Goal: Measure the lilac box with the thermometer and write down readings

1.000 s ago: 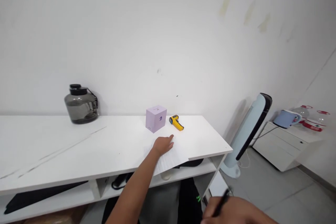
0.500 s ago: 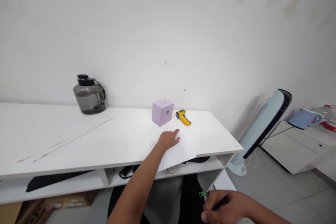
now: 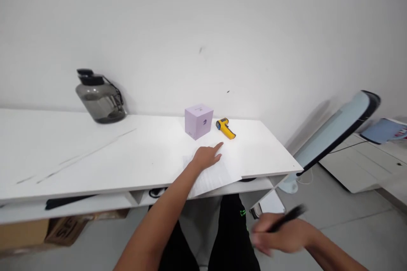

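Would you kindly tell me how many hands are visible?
2: the left hand lies on the white paper on the table, and the right hand, holding a black pen, is at the picture's lower right.

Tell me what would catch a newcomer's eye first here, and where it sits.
Probably the bright yellow gun-shaped device, lying on the white table just right of the lilac box. Next, the left hand over the white sheet at the table's near edge, index finger pointing toward that device. The blurred right hand, low in the picture, grips a dark pen-like object.
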A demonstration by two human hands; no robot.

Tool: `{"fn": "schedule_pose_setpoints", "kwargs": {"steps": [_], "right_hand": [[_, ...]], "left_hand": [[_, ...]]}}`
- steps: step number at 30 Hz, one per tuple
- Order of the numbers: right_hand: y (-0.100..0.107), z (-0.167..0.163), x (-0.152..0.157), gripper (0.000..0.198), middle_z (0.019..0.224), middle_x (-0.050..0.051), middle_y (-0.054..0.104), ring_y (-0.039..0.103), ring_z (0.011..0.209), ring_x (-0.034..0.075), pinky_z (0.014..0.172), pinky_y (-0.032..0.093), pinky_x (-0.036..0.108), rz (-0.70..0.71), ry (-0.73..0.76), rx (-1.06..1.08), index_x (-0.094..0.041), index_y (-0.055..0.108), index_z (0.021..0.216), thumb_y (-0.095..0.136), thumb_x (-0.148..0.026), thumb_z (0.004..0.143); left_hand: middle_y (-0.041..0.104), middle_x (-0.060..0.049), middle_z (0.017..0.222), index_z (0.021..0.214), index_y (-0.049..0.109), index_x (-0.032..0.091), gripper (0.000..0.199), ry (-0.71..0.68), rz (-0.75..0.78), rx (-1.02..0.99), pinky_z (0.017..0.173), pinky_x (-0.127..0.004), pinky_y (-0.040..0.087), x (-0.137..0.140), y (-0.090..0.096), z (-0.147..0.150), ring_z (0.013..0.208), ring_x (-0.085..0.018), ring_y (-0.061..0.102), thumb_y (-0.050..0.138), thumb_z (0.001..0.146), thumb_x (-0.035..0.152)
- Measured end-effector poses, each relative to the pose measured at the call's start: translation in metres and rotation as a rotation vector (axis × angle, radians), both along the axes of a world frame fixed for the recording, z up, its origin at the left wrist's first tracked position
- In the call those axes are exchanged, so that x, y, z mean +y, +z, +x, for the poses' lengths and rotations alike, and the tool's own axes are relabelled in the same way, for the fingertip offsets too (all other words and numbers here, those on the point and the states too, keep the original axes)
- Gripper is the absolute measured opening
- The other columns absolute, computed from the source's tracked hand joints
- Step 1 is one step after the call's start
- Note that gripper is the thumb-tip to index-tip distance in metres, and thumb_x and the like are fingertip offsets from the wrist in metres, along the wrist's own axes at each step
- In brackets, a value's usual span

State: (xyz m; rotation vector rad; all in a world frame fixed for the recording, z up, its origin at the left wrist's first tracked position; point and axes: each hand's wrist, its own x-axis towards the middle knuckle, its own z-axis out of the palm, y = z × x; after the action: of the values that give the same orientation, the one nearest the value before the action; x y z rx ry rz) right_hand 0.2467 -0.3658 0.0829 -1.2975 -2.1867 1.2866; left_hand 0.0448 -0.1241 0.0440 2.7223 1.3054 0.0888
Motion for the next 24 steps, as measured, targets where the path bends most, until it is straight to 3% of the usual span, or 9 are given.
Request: {"fn": "schedule_pose_setpoints", "kwargs": {"steps": [3,6,9,10,12,16,19,24], "right_hand": [[-0.018,-0.002,0.008,0.036,0.098,0.005,0.068,0.066,0.079,0.016,0.071,0.059,0.032,0.088,-0.086,0.185,-0.014,0.069,0.106,0.056,-0.048,0.101],[-0.027,-0.001,0.030,0.043,0.062,0.000,0.054,0.047,0.052,0.014,0.051,0.044,0.028,0.269,-0.164,0.208,-0.023,0.065,0.073,0.047,-0.048,0.103],[-0.025,0.003,0.082,0.049,0.060,0.001,0.053,0.049,0.053,0.016,0.052,0.040,0.031,0.549,-0.126,0.239,-0.023,0.064,0.073,0.038,-0.048,0.106],[-0.024,0.004,0.105,0.056,0.062,0.002,0.055,0.050,0.055,0.016,0.054,0.041,0.031,0.571,-0.132,0.290,-0.021,0.066,0.077,0.033,-0.057,0.105],[-0.027,0.006,0.154,0.073,0.070,0.003,0.058,0.051,0.060,0.015,0.059,0.046,0.031,0.444,-0.140,0.286,-0.018,0.072,0.093,0.017,-0.066,0.103],[-0.044,0.002,0.224,0.056,0.071,0.001,0.057,0.054,0.063,0.014,0.061,0.049,0.029,0.325,-0.181,0.433,-0.019,0.069,0.097,0.038,-0.066,0.101],[-0.051,0.002,0.234,0.057,0.062,-0.001,0.055,0.051,0.054,0.011,0.052,0.043,0.025,0.227,-0.249,0.450,-0.017,0.066,0.080,0.041,-0.063,0.100],[-0.042,0.007,0.218,0.052,0.051,-0.003,0.049,0.042,0.049,0.008,0.046,0.033,0.023,0.182,-0.302,0.272,-0.015,0.060,0.060,0.056,-0.050,0.098]], "left_hand": [[0.077,-0.008,0.100,0.161,0.027,0.029,0.065,-0.082,0.001,-0.001,0.075,-0.036,0.047,0.011,-0.001,0.005,0.092,-0.029,0.072,0.036,0.099,0.049],[0.076,-0.007,0.094,0.160,0.029,0.029,0.064,-0.180,-0.004,0.028,0.069,-0.033,0.045,0.025,-0.004,0.011,0.086,-0.027,0.072,0.038,0.099,0.049],[0.076,-0.005,0.093,0.158,0.033,0.031,0.062,-0.193,0.006,-0.035,0.069,-0.031,0.043,0.034,-0.006,0.011,0.085,-0.025,0.071,0.040,0.100,0.050],[0.076,-0.004,0.090,0.158,0.032,0.032,0.061,-0.193,-0.002,-0.048,0.068,-0.031,0.042,0.036,-0.007,0.010,0.082,-0.023,0.071,0.040,0.100,0.050],[0.075,-0.001,0.085,0.158,0.032,0.033,0.060,-0.191,-0.054,-0.050,0.066,-0.029,0.041,0.038,-0.006,0.006,0.077,-0.021,0.070,0.040,0.101,0.051],[0.075,0.001,0.085,0.149,0.044,0.033,0.050,-0.230,-0.079,-0.101,0.062,-0.027,0.038,0.040,-0.004,-0.001,0.074,-0.019,0.069,0.037,0.102,0.049],[0.075,0.002,0.087,0.136,0.057,0.034,0.041,-0.267,-0.086,-0.118,0.061,-0.026,0.037,0.042,-0.006,-0.003,0.075,-0.016,0.068,0.036,0.103,0.044],[0.072,0.002,0.077,0.127,0.067,0.034,0.039,-0.285,-0.032,-0.113,0.060,-0.027,0.033,0.042,-0.009,-0.004,0.075,-0.015,0.067,0.037,0.104,0.044]]}}
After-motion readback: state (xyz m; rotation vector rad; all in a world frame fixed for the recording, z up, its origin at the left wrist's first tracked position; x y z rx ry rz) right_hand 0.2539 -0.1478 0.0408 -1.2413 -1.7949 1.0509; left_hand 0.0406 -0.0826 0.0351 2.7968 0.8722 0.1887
